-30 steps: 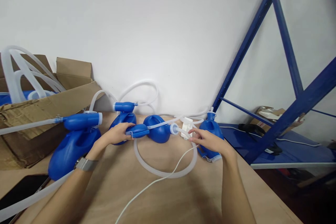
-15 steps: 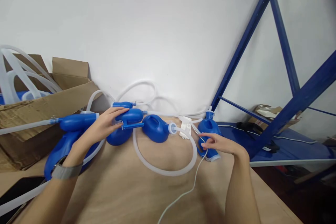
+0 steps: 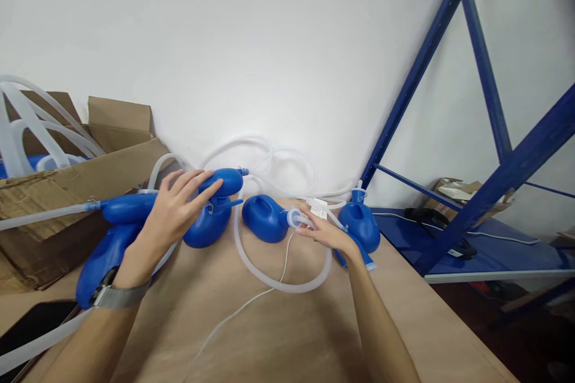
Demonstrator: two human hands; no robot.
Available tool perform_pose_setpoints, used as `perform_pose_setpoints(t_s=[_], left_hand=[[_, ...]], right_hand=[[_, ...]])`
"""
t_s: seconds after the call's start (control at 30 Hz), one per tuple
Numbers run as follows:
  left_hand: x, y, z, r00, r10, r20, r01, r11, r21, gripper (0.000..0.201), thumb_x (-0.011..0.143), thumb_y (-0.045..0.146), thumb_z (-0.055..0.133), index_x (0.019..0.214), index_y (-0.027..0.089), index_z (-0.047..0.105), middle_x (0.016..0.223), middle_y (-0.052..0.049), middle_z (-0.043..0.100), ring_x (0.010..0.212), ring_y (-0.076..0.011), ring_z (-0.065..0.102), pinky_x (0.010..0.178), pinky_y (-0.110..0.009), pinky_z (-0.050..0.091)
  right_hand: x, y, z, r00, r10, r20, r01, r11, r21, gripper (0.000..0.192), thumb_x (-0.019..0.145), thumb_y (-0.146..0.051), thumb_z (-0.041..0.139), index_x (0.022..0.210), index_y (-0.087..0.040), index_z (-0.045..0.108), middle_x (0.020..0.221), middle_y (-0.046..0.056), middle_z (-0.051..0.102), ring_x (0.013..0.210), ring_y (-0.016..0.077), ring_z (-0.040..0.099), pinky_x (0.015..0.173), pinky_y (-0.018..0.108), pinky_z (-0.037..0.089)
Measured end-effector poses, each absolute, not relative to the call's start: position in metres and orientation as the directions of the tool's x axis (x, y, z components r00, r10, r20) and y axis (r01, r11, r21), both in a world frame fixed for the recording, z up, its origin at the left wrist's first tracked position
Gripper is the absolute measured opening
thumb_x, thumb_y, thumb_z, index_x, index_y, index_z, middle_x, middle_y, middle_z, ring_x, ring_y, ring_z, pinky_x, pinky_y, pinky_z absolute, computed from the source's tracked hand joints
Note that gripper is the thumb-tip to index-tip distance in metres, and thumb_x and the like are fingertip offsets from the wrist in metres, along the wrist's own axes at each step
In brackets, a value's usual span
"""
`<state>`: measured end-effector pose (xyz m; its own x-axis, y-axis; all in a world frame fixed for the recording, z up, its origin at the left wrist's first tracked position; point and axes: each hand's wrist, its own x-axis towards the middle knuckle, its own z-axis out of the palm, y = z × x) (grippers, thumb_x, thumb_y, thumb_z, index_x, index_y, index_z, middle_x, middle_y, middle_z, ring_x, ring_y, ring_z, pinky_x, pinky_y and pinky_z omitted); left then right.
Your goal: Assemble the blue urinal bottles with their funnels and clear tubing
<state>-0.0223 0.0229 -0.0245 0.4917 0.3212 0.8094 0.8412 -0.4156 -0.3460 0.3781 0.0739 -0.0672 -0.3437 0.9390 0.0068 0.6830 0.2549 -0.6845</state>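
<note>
Spread fingers of my left hand point(image 3: 177, 209) lie over a blue plastic bottle part point(image 3: 229, 182) with a clear hose on its end; the thumb is hidden. Beneath it sits a rounded blue bottle point(image 3: 207, 228). My right hand point(image 3: 324, 232) has its fingertips close together beside the white cap point(image 3: 294, 218) of another blue bottle point(image 3: 266, 220). A thin white cable point(image 3: 251, 300) runs up to those fingertips, which appear to pinch it. Behind that hand is a white power strip point(image 3: 320, 208), partly covered. Farther right stands a blue bottle point(image 3: 362, 224) with a handle hole.
A cardboard box point(image 3: 81, 191) full of hoses stands at left, with a large blue bottle point(image 3: 101, 263) before it. A black flat device point(image 3: 33, 329) lies at the lower left. Blue shelving point(image 3: 489, 72) rises at right. A clear hose point(image 3: 287, 286) loops across the table point(image 3: 224, 347).
My right hand has moved left from the right-hand bottles to the white cap, and the cable has shifted left with it. The bottle part under my left hand has turned and risen slightly.
</note>
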Motion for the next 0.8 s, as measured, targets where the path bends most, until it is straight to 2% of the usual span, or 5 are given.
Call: perform_pose_setpoints(t_s=[0.1,0.27,0.6,0.7,0.8], left_hand=[[-0.02,0.041,-0.043,0.546,0.362,0.756,0.807,-0.47,-0.358,0.043,0.102,0.013,0.045,0.143,0.022,0.057,0.142,-0.016,0.062,0.13,-0.0329,0.057,0.099,-0.05,0.05],[-0.014,0.066,-0.075,0.55,0.398,0.734,0.796,-0.514,-0.319,0.046,0.1,0.01,0.045,0.145,0.016,0.056,0.135,-0.021,0.063,0.129,-0.0356,0.055,0.102,-0.054,0.05],[0.002,0.081,-0.114,0.552,0.335,0.764,0.77,-0.557,-0.312,0.058,0.099,0.006,0.043,0.157,0.016,0.041,0.128,-0.021,0.061,0.123,-0.0347,0.058,0.102,-0.055,0.052],[0.007,0.079,-0.123,0.493,0.333,0.804,0.799,-0.538,-0.268,0.058,0.101,0.007,0.039,0.159,0.018,0.038,0.126,-0.021,0.061,0.123,-0.0346,0.059,0.103,-0.057,0.051],[0.01,0.076,-0.127,0.457,0.336,0.823,0.817,-0.523,-0.241,0.061,0.102,0.006,0.037,0.16,0.02,0.035,0.127,-0.019,0.061,0.127,-0.0336,0.057,0.107,-0.057,0.049]], right_hand=[[0.368,0.079,-0.076,-0.278,0.96,0.032,0.717,0.229,-0.659,0.065,0.093,-0.052,0.064,0.148,-0.02,0.053,0.13,0.013,0.069,0.117,0.0307,0.067,0.106,0.047,0.049],[0.361,0.078,-0.076,-0.333,0.937,0.107,0.712,0.324,-0.622,0.043,0.098,-0.048,0.055,0.128,-0.019,0.064,0.127,0.013,0.071,0.119,0.0306,0.066,0.105,0.045,0.049],[0.348,0.044,-0.047,-0.5,0.865,0.043,0.7,0.433,-0.568,0.054,0.099,-0.054,0.054,0.14,-0.02,0.062,0.142,0.011,0.067,0.133,0.0325,0.06,0.116,0.046,0.042],[0.345,0.035,-0.039,-0.59,0.806,0.052,0.641,0.507,-0.576,0.057,0.1,-0.056,0.053,0.146,-0.022,0.06,0.147,0.009,0.063,0.137,0.0318,0.057,0.119,0.045,0.04],[0.346,0.028,-0.03,-0.667,0.745,-0.01,0.612,0.541,-0.577,0.056,0.101,-0.055,0.053,0.15,-0.027,0.057,0.145,0.005,0.065,0.134,0.0308,0.06,0.118,0.043,0.041]])
